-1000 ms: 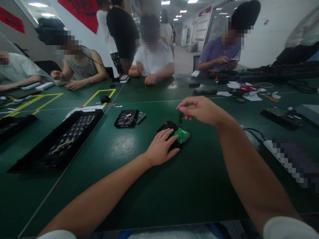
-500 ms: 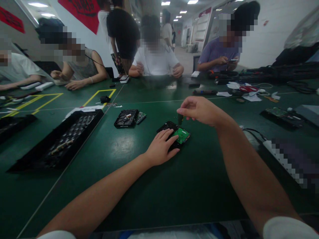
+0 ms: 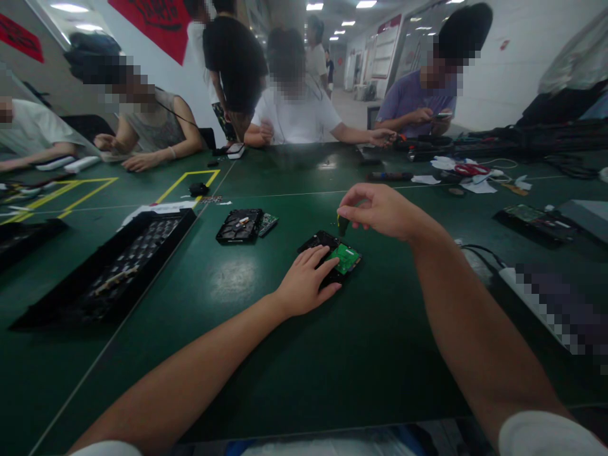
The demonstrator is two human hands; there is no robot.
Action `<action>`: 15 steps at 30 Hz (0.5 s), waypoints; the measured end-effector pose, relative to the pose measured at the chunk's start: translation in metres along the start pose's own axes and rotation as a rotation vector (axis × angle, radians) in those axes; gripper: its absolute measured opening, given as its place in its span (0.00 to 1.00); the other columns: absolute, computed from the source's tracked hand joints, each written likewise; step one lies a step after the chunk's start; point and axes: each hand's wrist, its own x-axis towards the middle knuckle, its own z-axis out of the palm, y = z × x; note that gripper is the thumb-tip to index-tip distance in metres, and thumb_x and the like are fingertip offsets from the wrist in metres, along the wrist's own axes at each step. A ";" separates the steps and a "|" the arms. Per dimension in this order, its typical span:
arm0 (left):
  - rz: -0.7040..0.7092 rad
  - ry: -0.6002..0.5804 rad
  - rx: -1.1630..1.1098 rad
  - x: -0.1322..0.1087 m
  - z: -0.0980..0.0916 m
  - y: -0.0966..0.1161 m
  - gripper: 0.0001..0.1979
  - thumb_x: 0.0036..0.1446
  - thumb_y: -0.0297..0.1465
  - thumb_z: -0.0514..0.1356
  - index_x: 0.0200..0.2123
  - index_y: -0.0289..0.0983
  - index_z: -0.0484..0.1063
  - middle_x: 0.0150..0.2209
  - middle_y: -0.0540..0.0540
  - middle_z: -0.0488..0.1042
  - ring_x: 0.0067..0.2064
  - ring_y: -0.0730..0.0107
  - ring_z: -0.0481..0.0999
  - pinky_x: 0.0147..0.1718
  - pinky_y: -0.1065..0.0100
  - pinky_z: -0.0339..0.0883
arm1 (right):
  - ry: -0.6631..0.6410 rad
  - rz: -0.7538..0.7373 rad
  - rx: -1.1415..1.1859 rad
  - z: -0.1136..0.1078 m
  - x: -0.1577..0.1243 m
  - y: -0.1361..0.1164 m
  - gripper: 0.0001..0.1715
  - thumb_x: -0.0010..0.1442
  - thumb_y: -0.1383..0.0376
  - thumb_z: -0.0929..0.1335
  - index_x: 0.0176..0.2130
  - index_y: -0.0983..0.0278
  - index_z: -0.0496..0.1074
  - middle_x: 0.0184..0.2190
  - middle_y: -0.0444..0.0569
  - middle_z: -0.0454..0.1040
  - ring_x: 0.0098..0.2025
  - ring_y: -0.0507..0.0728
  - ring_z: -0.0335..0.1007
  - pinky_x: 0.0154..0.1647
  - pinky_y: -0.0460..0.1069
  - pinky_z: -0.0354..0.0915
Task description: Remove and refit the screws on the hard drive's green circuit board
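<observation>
My left hand (image 3: 306,282) lies flat, fingers stretched out, on a black hard drive (image 3: 319,242) whose green circuit board (image 3: 345,257) faces up on the green table (image 3: 266,367). My right hand (image 3: 380,210) hovers just above the drive's far edge with its fingers pinched on the handle of a small screwdriver (image 3: 342,224) that stands upright, tip down toward the board.
A second black hard drive (image 3: 240,226) with a loose circuit board (image 3: 268,222) lies to the left. A long black tray (image 3: 109,269) sits at the left. More drives (image 3: 536,221) and a power strip (image 3: 527,288) lie at the right. Several people sit along the far edge.
My right hand has kept turning the small screwdriver in place above the drive. Across the table, the person in white has reached an arm out to the right. My left hand has not moved.
</observation>
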 end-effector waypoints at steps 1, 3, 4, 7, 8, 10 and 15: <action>0.000 0.000 -0.005 0.000 0.000 0.000 0.31 0.71 0.47 0.60 0.70 0.39 0.67 0.74 0.34 0.61 0.75 0.42 0.60 0.72 0.40 0.57 | 0.001 -0.003 0.003 0.000 0.000 0.000 0.09 0.63 0.61 0.77 0.40 0.62 0.78 0.36 0.49 0.82 0.28 0.52 0.75 0.23 0.46 0.66; -0.003 0.000 -0.017 0.000 0.000 0.000 0.31 0.70 0.47 0.61 0.70 0.40 0.67 0.74 0.34 0.61 0.75 0.42 0.60 0.72 0.39 0.58 | 0.003 0.002 0.022 0.001 0.001 -0.001 0.07 0.65 0.63 0.76 0.42 0.63 0.79 0.33 0.48 0.82 0.27 0.52 0.74 0.25 0.46 0.67; -0.006 0.000 -0.022 0.000 -0.001 0.001 0.31 0.70 0.47 0.61 0.70 0.41 0.67 0.74 0.34 0.61 0.75 0.42 0.60 0.72 0.39 0.58 | 0.002 0.011 0.034 0.002 0.001 -0.001 0.07 0.65 0.63 0.75 0.43 0.63 0.79 0.31 0.48 0.81 0.27 0.52 0.75 0.26 0.47 0.69; -0.009 0.003 -0.026 0.000 -0.001 0.001 0.30 0.70 0.47 0.61 0.70 0.41 0.67 0.74 0.34 0.61 0.75 0.42 0.60 0.72 0.39 0.58 | 0.000 0.024 0.062 0.004 0.002 -0.002 0.07 0.66 0.61 0.75 0.43 0.63 0.80 0.26 0.47 0.79 0.27 0.53 0.75 0.30 0.48 0.71; -0.008 0.005 -0.024 0.000 0.000 0.001 0.30 0.70 0.47 0.61 0.70 0.41 0.67 0.74 0.34 0.61 0.75 0.42 0.60 0.72 0.39 0.57 | 0.000 0.019 0.060 0.004 0.002 -0.002 0.08 0.67 0.60 0.75 0.42 0.63 0.81 0.26 0.46 0.79 0.27 0.53 0.75 0.30 0.48 0.70; -0.006 0.007 -0.019 0.000 0.000 0.000 0.30 0.70 0.47 0.61 0.70 0.40 0.67 0.74 0.34 0.61 0.75 0.42 0.60 0.72 0.39 0.57 | -0.010 -0.002 0.046 0.004 0.001 -0.003 0.10 0.67 0.57 0.75 0.40 0.62 0.81 0.26 0.46 0.78 0.27 0.52 0.74 0.29 0.47 0.68; -0.004 0.005 -0.008 0.000 0.001 0.000 0.31 0.70 0.47 0.61 0.70 0.39 0.67 0.74 0.34 0.60 0.75 0.42 0.59 0.73 0.41 0.56 | -0.032 -0.035 0.033 0.000 0.000 0.000 0.13 0.63 0.55 0.77 0.40 0.62 0.82 0.29 0.46 0.79 0.28 0.52 0.74 0.25 0.47 0.65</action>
